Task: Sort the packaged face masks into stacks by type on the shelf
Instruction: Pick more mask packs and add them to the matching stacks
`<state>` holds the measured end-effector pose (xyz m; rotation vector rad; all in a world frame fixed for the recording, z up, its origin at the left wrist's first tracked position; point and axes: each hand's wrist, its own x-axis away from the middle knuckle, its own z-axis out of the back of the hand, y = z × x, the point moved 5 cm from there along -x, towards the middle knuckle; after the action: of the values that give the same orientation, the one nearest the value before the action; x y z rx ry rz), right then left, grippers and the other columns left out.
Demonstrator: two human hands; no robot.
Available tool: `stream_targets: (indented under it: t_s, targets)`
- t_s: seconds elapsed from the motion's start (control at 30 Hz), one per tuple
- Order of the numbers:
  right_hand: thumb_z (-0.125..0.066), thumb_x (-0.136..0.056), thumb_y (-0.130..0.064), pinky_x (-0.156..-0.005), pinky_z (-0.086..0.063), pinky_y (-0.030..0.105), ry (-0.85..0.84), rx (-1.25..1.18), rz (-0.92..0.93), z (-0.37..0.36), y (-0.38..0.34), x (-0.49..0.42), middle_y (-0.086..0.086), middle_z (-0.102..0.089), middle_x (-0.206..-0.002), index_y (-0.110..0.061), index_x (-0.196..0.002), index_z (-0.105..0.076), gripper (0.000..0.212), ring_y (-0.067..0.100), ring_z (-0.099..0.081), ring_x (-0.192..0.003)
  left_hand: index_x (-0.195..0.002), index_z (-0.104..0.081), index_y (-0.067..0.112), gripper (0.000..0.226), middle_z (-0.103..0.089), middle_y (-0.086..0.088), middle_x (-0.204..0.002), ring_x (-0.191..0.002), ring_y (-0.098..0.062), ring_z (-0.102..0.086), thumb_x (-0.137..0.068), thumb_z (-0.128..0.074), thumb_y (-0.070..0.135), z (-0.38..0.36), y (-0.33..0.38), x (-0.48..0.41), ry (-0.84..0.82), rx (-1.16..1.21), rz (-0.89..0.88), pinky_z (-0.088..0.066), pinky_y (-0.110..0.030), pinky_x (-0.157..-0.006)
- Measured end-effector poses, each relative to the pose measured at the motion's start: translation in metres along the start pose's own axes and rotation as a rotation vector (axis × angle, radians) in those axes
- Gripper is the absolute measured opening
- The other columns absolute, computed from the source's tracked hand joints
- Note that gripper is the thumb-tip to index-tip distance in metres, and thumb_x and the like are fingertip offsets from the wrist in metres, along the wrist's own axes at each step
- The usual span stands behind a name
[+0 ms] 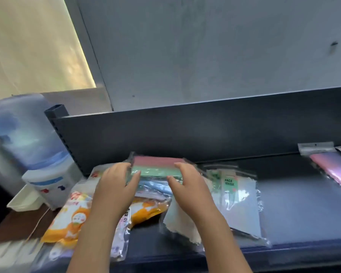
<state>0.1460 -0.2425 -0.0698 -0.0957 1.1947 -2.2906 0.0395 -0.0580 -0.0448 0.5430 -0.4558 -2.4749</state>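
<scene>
The left hand [116, 186] and right hand [185, 186] each pinch an end of the pink-and-green mask packet [157, 167], at the far middle of the shelf [303, 213]. Below it lies a loose, slick pile [156, 189]; a nudge could send the orange packets [71, 219] off the near left edge

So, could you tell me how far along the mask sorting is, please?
Early, it seems. Only the pink pack lies apart at the right. The left hand and right hand hold a pink-and-green pack. The orange packs and FACE MASK packs overlap unsorted beside it.
</scene>
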Motion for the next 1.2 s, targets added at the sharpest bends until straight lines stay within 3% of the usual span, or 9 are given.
stream_targets:
  t_s: [0.07,0.2,0.37,0.57,0.73,0.87,0.97,1.1,1.2]
  targets:
    - [-0.058,-0.099,-0.042,-0.114,-0.038,0.032,0.002,0.041,0.006,-0.023,-0.019,-0.001,-0.008,-0.047,-0.152,-0.025,-0.151,-0.045,0.056,0.012,-0.042,-0.141,-0.127,-0.065,0.017,0.037,-0.066,-0.004,-0.126,-0.119,-0.028,-0.057,-0.100,-0.058,0.042,0.012,-0.035,-0.004,-0.011,0.011,0.007,-0.048,-0.045,-0.097]
    - [-0.067,-0.091,-0.037,-0.113,-0.036,0.031,0.032,0.184,0.027,-0.054,-0.041,-0.006,-0.006,-0.050,-0.148,-0.023,-0.149,-0.048,0.063,0.014,-0.043,-0.138,-0.138,-0.061,0.016,0.044,-0.061,-0.004,-0.141,-0.131,-0.026,-0.052,-0.103,-0.056,0.042,0.025,-0.087,-0.011,-0.026,0.038,0.069,-0.043,-0.042,-0.106]
    - [-0.075,-0.085,-0.029,-0.108,-0.040,0.030,0.127,0.253,0.035,-0.072,-0.053,-0.010,-0.006,-0.054,-0.143,-0.022,-0.145,-0.054,0.065,0.017,-0.047,-0.134,-0.141,-0.058,0.024,0.044,-0.058,0.001,-0.144,-0.129,-0.025,-0.053,-0.101,-0.056,0.043,0.029,-0.137,-0.015,-0.066,0.136,0.178,-0.050,-0.046,-0.105]
    - [-0.070,-0.081,-0.019,-0.122,-0.029,0.049,0.100,0.393,-0.057,-0.095,-0.054,-0.017,-0.006,-0.058,-0.145,-0.027,-0.148,-0.050,0.070,0.022,-0.054,-0.131,-0.142,-0.058,0.028,0.049,-0.055,0.003,-0.146,-0.128,-0.024,-0.055,-0.095,-0.064,0.041,0.031,-0.176,-0.015,-0.170,0.227,0.276,-0.050,-0.042,-0.100]
    - [-0.077,-0.067,-0.007,-0.082,-0.055,0.044,0.238,0.433,0.056,-0.111,-0.058,-0.017,0.004,-0.076,-0.103,-0.018,-0.119,-0.072,0.053,0.033,-0.069,-0.091,-0.118,-0.057,0.039,0.059,-0.067,0.008,-0.120,-0.105,-0.017,-0.065,-0.069,-0.088,0.052,0.027,-0.188,-0.015,-0.231,0.301,0.359,-0.058,-0.043,-0.092]
    - [-0.079,-0.066,-0.003,-0.073,-0.055,0.041,0.325,0.469,0.118,-0.116,-0.060,-0.017,0.002,-0.075,-0.101,-0.015,-0.107,-0.076,0.043,0.030,-0.065,-0.090,-0.136,-0.051,0.029,0.084,-0.066,0.000,-0.127,-0.112,-0.025,-0.065,-0.067,-0.092,0.053,0.024,-0.192,-0.016,-0.248,0.312,0.435,-0.058,-0.046,-0.094]
    - [-0.075,-0.080,-0.013,-0.069,-0.047,0.035,0.380,0.516,0.044,-0.116,-0.063,-0.016,0.000,-0.069,-0.093,-0.013,-0.081,-0.072,0.003,0.024,-0.056,-0.087,-0.143,-0.045,0.023,0.098,-0.065,-0.004,-0.132,-0.118,-0.029,-0.063,-0.063,-0.093,0.055,0.025,-0.195,-0.017,-0.254,0.296,0.469,-0.057,-0.047,-0.096]
    - [-0.066,-0.094,-0.021,-0.060,-0.044,0.030,0.441,0.474,0.012,-0.118,-0.065,-0.015,0.000,-0.065,-0.089,-0.012,-0.078,-0.071,0.019,0.020,-0.057,-0.075,-0.144,-0.046,0.022,0.096,-0.065,-0.005,-0.131,-0.109,-0.026,-0.063,-0.065,-0.097,0.040,0.030,-0.198,-0.018,-0.193,0.399,0.491,-0.055,-0.040,-0.082]
    - [-0.063,-0.099,-0.023,-0.058,-0.052,0.030,0.490,0.368,0.047,-0.111,-0.067,-0.013,-0.002,-0.069,-0.100,-0.016,-0.095,-0.075,0.015,0.018,-0.063,-0.074,-0.152,-0.042,0.018,0.096,-0.065,-0.010,-0.129,-0.097,-0.023,-0.066,-0.072,-0.095,0.024,0.036,-0.204,-0.020,-0.136,0.546,0.565,-0.056,-0.038,-0.073]
